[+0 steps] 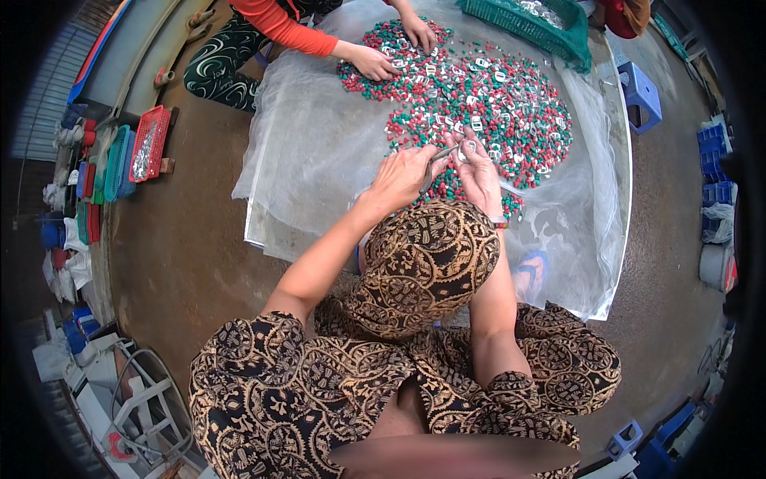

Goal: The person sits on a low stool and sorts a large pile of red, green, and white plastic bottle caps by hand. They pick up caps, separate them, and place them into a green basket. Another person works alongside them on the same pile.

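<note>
L hand [405,174]: grips thin dark tool [444,152]
R hand [480,172]: pinches white ring-like pc [467,148]
Pc loc.: nr tool tip, over red/green pcs pile [523,104]
Co-worker's hands [373,64]: on same pile

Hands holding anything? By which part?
Left hand: metal tool, gripped behind its tip. Right hand: small pale piece, exact hold unclear.

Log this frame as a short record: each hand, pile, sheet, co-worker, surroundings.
left hand: grips a tool
right hand: holds a whitish piece
pile: red, green, white bits
sheet: pale, under pile
co-worker: both hands at pile's far left
green basket: beyond pile
blue stool: right of sheet
</note>
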Available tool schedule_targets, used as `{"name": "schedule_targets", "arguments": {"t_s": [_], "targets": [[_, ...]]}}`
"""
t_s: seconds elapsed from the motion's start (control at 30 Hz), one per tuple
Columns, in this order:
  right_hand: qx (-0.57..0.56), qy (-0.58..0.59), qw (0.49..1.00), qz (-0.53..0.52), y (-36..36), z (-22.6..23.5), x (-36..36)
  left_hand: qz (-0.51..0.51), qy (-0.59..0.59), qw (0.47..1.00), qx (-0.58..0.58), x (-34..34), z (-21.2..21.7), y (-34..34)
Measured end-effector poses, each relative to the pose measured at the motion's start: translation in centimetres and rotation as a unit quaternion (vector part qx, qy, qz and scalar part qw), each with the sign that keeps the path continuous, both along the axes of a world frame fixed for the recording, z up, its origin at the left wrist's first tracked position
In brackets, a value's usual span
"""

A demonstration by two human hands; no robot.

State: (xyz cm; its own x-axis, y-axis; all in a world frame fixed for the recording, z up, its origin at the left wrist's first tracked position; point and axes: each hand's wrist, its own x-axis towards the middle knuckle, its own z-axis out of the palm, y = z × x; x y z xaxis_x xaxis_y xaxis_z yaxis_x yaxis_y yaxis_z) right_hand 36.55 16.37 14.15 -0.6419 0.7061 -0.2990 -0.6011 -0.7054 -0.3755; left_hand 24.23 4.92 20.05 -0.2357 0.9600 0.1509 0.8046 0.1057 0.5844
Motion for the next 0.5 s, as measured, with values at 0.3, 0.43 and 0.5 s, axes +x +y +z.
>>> {"name": "schedule_targets", "arguments": {"t_s": [0.3, 0.43, 0.5], "targets": [[0.055, 0.038, 0.997, 0.040, -1.0, 0.9, -1.0, 0.010, 0.048, 0.999, -0.005, -0.2, -0.2, 0.1], [0.099, 0.016, 0.993, 0.055, -1.1, 1.2, -1.1, 0.013, 0.071, 0.997, -0.017, -0.3, 0.1, 0.1], [0.127, -0.008, 0.990, 0.053, -1.3, 1.3, -1.2, 0.017, 0.078, 0.996, -0.045, -0.3, 0.2, 0.1]]}}
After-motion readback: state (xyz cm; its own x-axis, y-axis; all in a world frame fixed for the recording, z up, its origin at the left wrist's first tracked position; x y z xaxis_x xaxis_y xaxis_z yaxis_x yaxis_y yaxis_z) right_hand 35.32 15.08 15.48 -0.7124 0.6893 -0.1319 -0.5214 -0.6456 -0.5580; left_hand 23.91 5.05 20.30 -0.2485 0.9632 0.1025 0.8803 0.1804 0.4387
